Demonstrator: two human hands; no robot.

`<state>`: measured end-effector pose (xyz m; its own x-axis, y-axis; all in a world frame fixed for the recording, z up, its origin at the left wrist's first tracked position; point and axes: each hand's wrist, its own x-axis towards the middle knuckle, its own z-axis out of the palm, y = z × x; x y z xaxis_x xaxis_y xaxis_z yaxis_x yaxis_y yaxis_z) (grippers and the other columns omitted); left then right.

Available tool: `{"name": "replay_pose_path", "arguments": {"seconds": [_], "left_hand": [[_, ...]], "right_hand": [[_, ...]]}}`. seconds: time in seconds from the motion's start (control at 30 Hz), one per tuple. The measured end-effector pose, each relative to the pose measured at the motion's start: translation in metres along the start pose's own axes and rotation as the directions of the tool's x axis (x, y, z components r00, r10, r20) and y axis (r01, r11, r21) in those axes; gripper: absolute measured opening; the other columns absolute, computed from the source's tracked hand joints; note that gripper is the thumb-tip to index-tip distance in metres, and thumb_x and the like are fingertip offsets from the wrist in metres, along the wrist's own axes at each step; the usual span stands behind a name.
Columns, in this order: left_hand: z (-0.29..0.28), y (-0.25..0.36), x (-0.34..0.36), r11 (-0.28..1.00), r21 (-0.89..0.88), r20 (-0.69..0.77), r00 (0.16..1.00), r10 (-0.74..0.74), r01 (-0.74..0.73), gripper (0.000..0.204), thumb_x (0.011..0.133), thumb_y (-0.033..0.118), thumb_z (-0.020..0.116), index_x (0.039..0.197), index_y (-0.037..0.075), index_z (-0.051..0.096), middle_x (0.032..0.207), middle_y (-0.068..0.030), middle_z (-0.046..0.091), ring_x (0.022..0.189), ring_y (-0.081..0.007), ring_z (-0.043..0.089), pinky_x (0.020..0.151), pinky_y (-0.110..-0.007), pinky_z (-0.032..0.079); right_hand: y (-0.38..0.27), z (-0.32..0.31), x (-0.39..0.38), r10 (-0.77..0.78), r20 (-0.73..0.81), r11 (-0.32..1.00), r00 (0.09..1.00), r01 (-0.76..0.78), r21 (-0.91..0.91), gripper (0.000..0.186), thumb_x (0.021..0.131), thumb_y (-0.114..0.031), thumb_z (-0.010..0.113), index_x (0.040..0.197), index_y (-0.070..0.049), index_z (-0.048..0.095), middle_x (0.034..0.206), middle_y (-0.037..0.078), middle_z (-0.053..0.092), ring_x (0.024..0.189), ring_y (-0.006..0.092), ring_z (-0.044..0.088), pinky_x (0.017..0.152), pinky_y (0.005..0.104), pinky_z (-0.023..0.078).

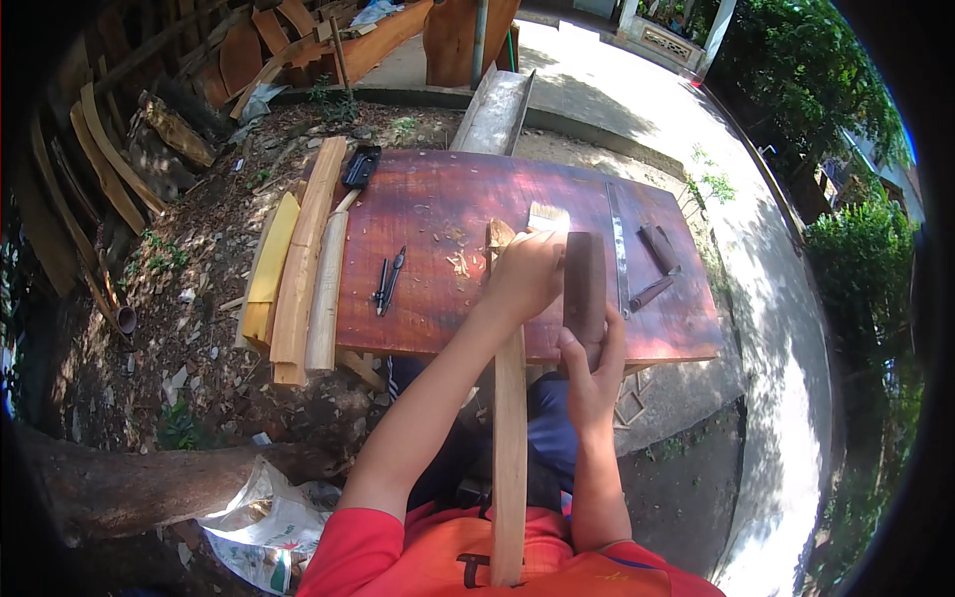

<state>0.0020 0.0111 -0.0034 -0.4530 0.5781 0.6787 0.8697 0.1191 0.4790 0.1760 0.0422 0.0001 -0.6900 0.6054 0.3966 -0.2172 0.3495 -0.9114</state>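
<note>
Long, narrow pale-wood strip (pixel 509 448): near end against the red shirt (pixel 438 552), far end over the reddish-brown wooden worktop (pixel 428 338). Left hand (pixel 524 274): curled over the strip, beside the block; exact grip hidden, cannot tell. Right hand (pixel 595 368): closed around the lower end of a dark-brown rectangular block (pixel 585 274), held above the worktop. Pale-bristled flat brush (pixel 549 217) just beyond left hand. Black metal dividers (pixel 390 282) lie further left.
</note>
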Motion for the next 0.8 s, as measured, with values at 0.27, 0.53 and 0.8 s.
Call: {"name": "replay_pose_path", "arguments": {"seconds": [0.27, 0.53, 0.8], "left_hand": [[0.004, -0.004, -0.006, 1.000, 0.001, -0.037, 0.999, 0.012, -0.012, 0.007, 0.079, 0.007, 0.065, 0.083, 0.004, 0.061, 0.082, -0.0187, 0.064, 0.083, -0.0382, 0.064, 0.075, -0.046, 0.049], [-0.008, 0.002, -0.004, 0.999, -0.024, -0.021, 0.999, 0.029, -0.029, 0.009, 0.080, 0.009, 0.065, 0.085, 0.004, 0.060, 0.081, -0.0177, 0.065, 0.082, -0.0393, 0.065, 0.075, -0.047, 0.051], [0.002, -0.002, 0.001, 0.994, -0.011, -0.134, 0.985, 0.107, -0.109, 0.008, 0.084, 0.009, 0.063, 0.085, 0.004, 0.056, 0.080, -0.0166, 0.063, 0.083, -0.0386, 0.065, 0.075, -0.047, 0.051]], "right_hand": [[0.007, -0.003, -0.003, 0.067, 0.030, 0.997, 0.997, -0.068, 0.025, 0.047, 0.095, -0.015, 0.067, 0.135, -0.001, 0.048, 0.107, 0.006, 0.059, 0.088, 0.0093, 0.055, 0.075, 0.0253, 0.047], [0.005, 0.000, -0.003, 0.099, 0.021, 0.992, 0.995, -0.100, 0.070, 0.046, 0.095, -0.012, 0.065, 0.136, -0.001, 0.048, 0.105, 0.005, 0.058, 0.086, 0.0094, 0.055, 0.073, 0.0249, 0.047], [0.008, 0.000, 0.000, 0.070, -0.038, 0.994, 0.997, -0.067, 0.089, 0.045, 0.095, -0.009, 0.064, 0.136, -0.002, 0.048, 0.104, 0.005, 0.058, 0.082, 0.0093, 0.058, 0.070, 0.0242, 0.048]]}}
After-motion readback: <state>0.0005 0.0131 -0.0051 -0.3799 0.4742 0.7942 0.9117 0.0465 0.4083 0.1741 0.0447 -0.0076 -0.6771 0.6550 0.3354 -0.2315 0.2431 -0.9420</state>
